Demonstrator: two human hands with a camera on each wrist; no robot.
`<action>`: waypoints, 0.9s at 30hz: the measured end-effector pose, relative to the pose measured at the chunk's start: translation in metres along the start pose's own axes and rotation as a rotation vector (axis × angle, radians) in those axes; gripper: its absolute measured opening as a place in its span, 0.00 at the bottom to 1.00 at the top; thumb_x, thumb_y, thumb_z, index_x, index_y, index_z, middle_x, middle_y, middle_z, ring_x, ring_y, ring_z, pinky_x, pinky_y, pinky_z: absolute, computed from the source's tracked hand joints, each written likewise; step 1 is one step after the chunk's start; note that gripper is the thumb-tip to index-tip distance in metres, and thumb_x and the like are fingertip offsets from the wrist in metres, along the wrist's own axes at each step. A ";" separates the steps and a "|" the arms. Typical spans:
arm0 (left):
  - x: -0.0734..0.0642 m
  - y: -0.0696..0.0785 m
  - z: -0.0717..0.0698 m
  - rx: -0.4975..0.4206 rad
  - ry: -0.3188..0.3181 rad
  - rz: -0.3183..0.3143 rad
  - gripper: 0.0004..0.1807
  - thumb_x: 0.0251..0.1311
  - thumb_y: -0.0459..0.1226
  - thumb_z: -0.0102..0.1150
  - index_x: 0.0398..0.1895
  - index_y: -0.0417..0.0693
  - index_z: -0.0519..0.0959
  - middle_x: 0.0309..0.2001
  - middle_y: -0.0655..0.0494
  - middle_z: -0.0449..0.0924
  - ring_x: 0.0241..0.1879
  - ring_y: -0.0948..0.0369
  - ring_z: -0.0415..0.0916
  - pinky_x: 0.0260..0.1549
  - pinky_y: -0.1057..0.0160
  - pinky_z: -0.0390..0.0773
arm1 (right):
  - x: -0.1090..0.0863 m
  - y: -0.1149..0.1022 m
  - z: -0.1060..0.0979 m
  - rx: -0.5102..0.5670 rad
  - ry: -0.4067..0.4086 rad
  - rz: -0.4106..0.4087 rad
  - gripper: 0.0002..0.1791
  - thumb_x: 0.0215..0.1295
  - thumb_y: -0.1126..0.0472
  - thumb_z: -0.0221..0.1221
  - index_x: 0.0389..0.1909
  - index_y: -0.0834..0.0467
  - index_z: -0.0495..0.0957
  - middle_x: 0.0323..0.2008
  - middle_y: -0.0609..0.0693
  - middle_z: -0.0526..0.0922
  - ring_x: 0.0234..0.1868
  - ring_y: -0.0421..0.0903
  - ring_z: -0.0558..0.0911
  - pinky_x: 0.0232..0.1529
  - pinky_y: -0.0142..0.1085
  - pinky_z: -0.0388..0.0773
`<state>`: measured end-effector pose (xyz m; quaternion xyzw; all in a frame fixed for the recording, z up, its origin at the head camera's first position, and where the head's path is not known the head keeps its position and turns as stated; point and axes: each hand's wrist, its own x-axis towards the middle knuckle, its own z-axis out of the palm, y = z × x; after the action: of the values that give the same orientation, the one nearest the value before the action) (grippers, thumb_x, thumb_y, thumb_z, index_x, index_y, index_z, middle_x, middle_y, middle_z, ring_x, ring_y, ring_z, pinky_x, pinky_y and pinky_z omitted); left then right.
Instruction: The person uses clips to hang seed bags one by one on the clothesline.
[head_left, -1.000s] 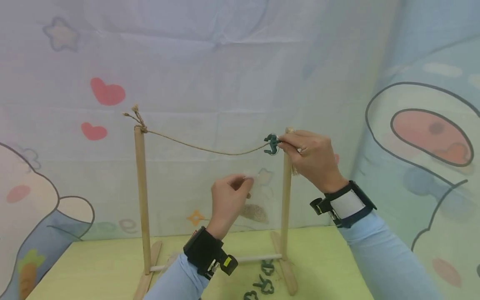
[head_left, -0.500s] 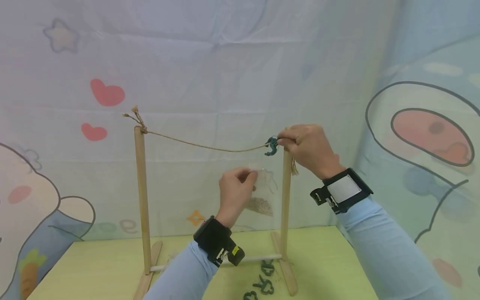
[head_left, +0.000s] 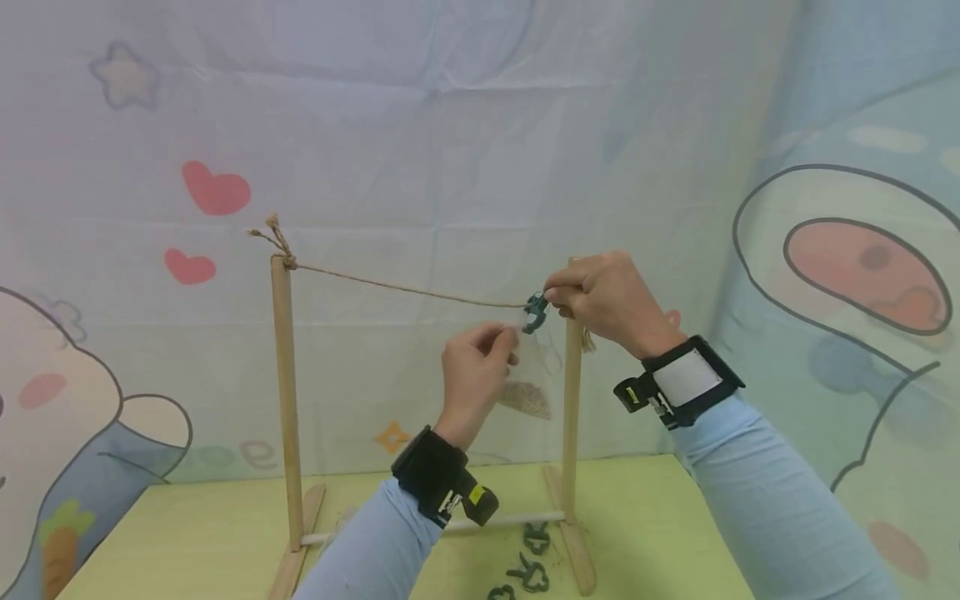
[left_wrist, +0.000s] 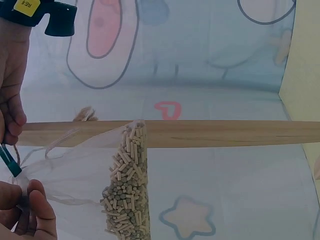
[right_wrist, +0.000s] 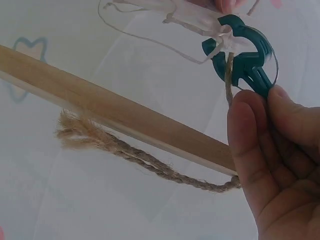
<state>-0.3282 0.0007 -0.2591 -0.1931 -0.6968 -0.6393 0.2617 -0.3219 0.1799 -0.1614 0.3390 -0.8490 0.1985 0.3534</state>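
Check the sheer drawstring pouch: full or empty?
Partly filled: rod-shaped pellets show through at the bottom of the sheer drawstring pouch, with none visible in its upper part.

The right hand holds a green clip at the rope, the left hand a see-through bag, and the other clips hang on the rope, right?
Not quite: the other clips lie on the table, as the head view shows. The right hand holds the green clip at the rope, the left hand the bag.
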 end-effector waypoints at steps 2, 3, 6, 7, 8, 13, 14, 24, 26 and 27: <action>0.001 0.002 0.001 -0.026 -0.004 0.003 0.09 0.71 0.32 0.60 0.43 0.36 0.88 0.32 0.41 0.86 0.26 0.60 0.81 0.25 0.71 0.76 | 0.001 -0.002 0.000 0.021 -0.034 0.026 0.09 0.68 0.71 0.64 0.29 0.61 0.89 0.16 0.47 0.80 0.25 0.46 0.79 0.63 0.50 0.78; 0.001 0.003 0.002 -0.039 -0.006 0.004 0.09 0.72 0.31 0.59 0.43 0.35 0.88 0.31 0.41 0.86 0.25 0.61 0.81 0.25 0.71 0.77 | 0.001 -0.002 0.000 0.029 -0.048 0.034 0.08 0.68 0.71 0.64 0.30 0.61 0.90 0.17 0.47 0.81 0.25 0.45 0.80 0.66 0.50 0.75; 0.001 0.004 0.003 -0.067 -0.019 0.006 0.10 0.73 0.30 0.57 0.48 0.32 0.85 0.34 0.38 0.86 0.26 0.57 0.83 0.28 0.68 0.81 | 0.001 -0.002 0.000 0.043 -0.087 0.041 0.06 0.69 0.70 0.64 0.35 0.63 0.90 0.19 0.49 0.84 0.24 0.46 0.83 0.73 0.51 0.68; 0.001 0.004 0.003 -0.075 -0.023 0.003 0.10 0.74 0.29 0.56 0.50 0.31 0.83 0.35 0.37 0.86 0.28 0.53 0.84 0.29 0.66 0.83 | 0.000 -0.002 0.000 0.051 -0.099 0.045 0.05 0.69 0.70 0.65 0.37 0.64 0.90 0.20 0.50 0.85 0.25 0.48 0.85 0.74 0.51 0.67; 0.001 0.003 0.003 -0.083 -0.027 -0.001 0.11 0.74 0.29 0.55 0.53 0.31 0.81 0.36 0.36 0.86 0.30 0.49 0.85 0.31 0.63 0.85 | 0.000 -0.002 0.000 0.062 -0.107 0.046 0.05 0.68 0.69 0.65 0.39 0.65 0.90 0.22 0.52 0.87 0.27 0.50 0.87 0.74 0.51 0.66; 0.000 0.003 0.002 -0.097 -0.050 -0.051 0.15 0.76 0.30 0.50 0.62 0.34 0.71 0.41 0.39 0.86 0.38 0.42 0.86 0.37 0.57 0.87 | -0.003 -0.003 -0.001 0.112 -0.150 0.039 0.13 0.66 0.66 0.69 0.48 0.68 0.87 0.33 0.58 0.90 0.39 0.56 0.89 0.77 0.51 0.60; 0.001 0.003 0.001 -0.096 -0.059 -0.061 0.16 0.76 0.30 0.50 0.63 0.34 0.71 0.42 0.39 0.87 0.37 0.44 0.86 0.38 0.57 0.87 | -0.003 -0.002 -0.001 0.116 -0.157 0.038 0.14 0.66 0.65 0.70 0.49 0.68 0.86 0.35 0.58 0.90 0.39 0.55 0.89 0.77 0.52 0.59; -0.018 -0.002 -0.032 0.148 -0.197 -0.052 0.27 0.77 0.37 0.52 0.76 0.45 0.64 0.68 0.46 0.75 0.56 0.51 0.80 0.53 0.52 0.81 | -0.023 -0.002 0.009 0.107 -0.130 0.035 0.24 0.69 0.62 0.67 0.63 0.66 0.80 0.44 0.57 0.88 0.36 0.49 0.88 0.38 0.45 0.85; -0.027 -0.007 -0.046 0.238 -0.196 0.024 0.27 0.78 0.38 0.52 0.76 0.45 0.64 0.68 0.47 0.74 0.58 0.51 0.78 0.54 0.53 0.80 | -0.035 -0.002 0.014 0.105 -0.078 0.022 0.24 0.69 0.63 0.67 0.63 0.66 0.80 0.45 0.58 0.88 0.34 0.47 0.87 0.37 0.44 0.85; -0.032 -0.010 -0.054 0.288 -0.187 0.073 0.27 0.78 0.38 0.52 0.76 0.44 0.65 0.68 0.46 0.74 0.58 0.51 0.78 0.53 0.53 0.80 | -0.043 -0.002 0.017 0.105 -0.047 0.016 0.23 0.69 0.63 0.67 0.63 0.66 0.80 0.44 0.57 0.88 0.33 0.46 0.87 0.36 0.43 0.84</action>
<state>-0.3024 -0.0515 -0.2840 -0.2375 -0.7951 -0.5020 0.2436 -0.3066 0.1875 -0.2040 0.3546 -0.8483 0.2374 0.3135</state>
